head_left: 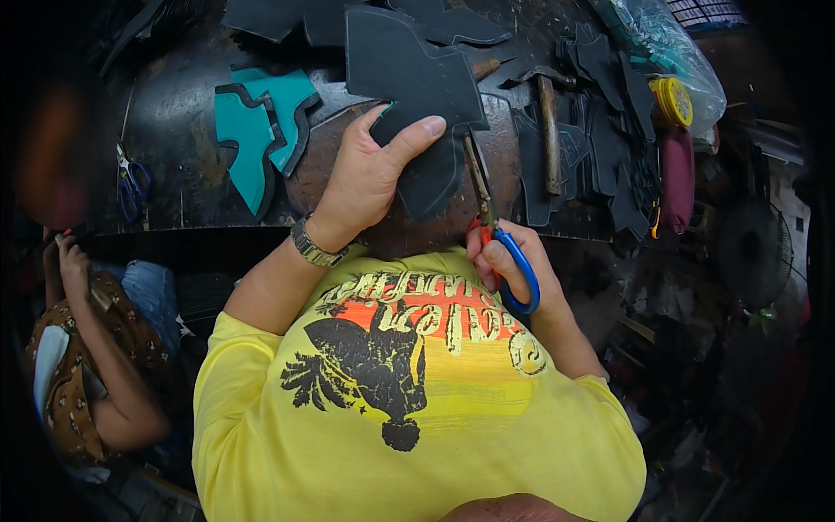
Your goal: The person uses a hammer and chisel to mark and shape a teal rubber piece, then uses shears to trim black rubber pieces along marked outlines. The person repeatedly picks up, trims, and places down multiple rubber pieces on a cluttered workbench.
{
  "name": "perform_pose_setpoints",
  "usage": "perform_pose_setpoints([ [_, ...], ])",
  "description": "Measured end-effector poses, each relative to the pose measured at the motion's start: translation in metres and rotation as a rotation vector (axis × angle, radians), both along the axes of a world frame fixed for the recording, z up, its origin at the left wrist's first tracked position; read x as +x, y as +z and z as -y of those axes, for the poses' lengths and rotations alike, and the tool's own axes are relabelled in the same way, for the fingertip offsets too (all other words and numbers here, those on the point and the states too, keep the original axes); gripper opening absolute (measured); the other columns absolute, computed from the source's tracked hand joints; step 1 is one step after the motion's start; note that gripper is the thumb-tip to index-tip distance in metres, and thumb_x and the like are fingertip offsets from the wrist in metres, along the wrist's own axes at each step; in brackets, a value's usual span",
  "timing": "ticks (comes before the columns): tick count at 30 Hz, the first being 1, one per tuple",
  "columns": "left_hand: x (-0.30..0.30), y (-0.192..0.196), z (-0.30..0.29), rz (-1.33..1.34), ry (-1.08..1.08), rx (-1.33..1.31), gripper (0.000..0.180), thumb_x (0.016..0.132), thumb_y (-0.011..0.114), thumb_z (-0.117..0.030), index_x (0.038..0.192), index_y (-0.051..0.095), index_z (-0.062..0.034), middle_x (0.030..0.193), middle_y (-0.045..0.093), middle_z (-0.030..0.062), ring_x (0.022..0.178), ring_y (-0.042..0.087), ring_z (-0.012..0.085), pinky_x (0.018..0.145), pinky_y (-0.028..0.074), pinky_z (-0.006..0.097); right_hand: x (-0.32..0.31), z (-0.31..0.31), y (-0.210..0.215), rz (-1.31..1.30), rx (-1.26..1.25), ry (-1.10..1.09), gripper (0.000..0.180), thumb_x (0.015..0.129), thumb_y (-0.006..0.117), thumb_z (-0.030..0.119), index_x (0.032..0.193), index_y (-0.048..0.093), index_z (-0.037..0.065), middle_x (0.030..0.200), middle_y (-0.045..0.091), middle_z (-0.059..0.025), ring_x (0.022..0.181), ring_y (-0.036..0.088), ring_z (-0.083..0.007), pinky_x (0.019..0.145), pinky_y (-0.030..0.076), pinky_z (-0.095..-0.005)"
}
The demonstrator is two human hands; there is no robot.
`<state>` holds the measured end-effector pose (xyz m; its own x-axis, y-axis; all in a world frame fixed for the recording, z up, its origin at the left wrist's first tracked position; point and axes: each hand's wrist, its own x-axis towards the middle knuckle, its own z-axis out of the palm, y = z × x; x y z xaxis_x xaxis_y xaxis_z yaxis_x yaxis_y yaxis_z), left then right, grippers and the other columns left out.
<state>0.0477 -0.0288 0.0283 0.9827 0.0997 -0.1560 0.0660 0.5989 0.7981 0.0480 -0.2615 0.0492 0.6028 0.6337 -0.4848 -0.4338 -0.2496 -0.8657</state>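
Black sheet (400, 78), irregular in outline, pinched in the left hand (374, 170): thumb flat on the upper face, fingers curled beneath and mostly hidden. Piece sits over the middle of the worktop (165, 165), its lower tongue hanging toward the near edge. Right hand (513, 252) closed round the handles of red-and-blue scissors (478, 178), fingers through the loops. Blades point away from the body, looking nearly together, tips at the sheet's right-hand edge; whether they bite cannot be told.

Progress, as judged: cutting on this piece part done. Its right side and tongue carry a curved outline; the squarer far end looks untrimmed. How much remains is unclear, the underside being out of sight.

Left of the hand, two teal pieces (239, 143) lie overlapped, black margins round them; these read as shaped, with the margins perhaps left on purpose. Toward the right edge, a spread of black cut pieces (600, 139), apparently shaped too. Hammer (548, 130) lies across some of them; awl (487, 68) just beyond the held sheet.

Along the far edge, more black sheets (270, 17), which may be waiting stock or finished work; cannot say. Blue-handled scissors (132, 187) by the near left corner, unused. Near right corner: maroon case (677, 178). Plastic bag (674, 52) at the far right corner.
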Motion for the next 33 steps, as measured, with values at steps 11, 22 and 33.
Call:
perform_pose_setpoints([
  [11,-0.003,-0.002,-0.001,0.029,0.013,0.024,0.022,0.096,0.064,-0.014,0.114,0.062,-0.0017,0.103,0.071,0.0106,0.088,0.073,0.0174,0.078,0.062,0.03,-0.009,-0.004,-0.003,-0.041,0.043,-0.068,0.051,0.09,0.069,0.051,0.091,0.06,0.0,0.065,0.051,0.0007,0.052,0.046,-0.0058,0.049,0.035,-0.0191],
  [22,-0.002,0.001,0.0,0.016,0.02,-0.017,0.023,0.094,0.069,-0.014,0.111,0.067,0.0007,0.101,0.072,0.0052,0.084,0.069,0.0095,0.073,0.058,0.023,-0.011,-0.008,0.0,-0.015,0.049,-0.062,0.05,0.09,0.068,0.052,0.089,0.06,0.002,0.06,0.05,0.0004,0.051,0.044,-0.0054,0.049,0.032,-0.0192],
  [33,-0.003,0.007,-0.01,0.085,-0.013,0.026,0.025,0.094,0.07,-0.014,0.112,0.066,0.0016,0.103,0.071,0.0058,0.086,0.069,0.0106,0.077,0.058,0.023,-0.007,-0.008,0.001,0.017,0.05,-0.031,0.028,0.094,0.069,0.032,0.093,0.06,0.006,0.072,0.052,0.006,0.058,0.047,0.0002,0.051,0.041,-0.0163],
])
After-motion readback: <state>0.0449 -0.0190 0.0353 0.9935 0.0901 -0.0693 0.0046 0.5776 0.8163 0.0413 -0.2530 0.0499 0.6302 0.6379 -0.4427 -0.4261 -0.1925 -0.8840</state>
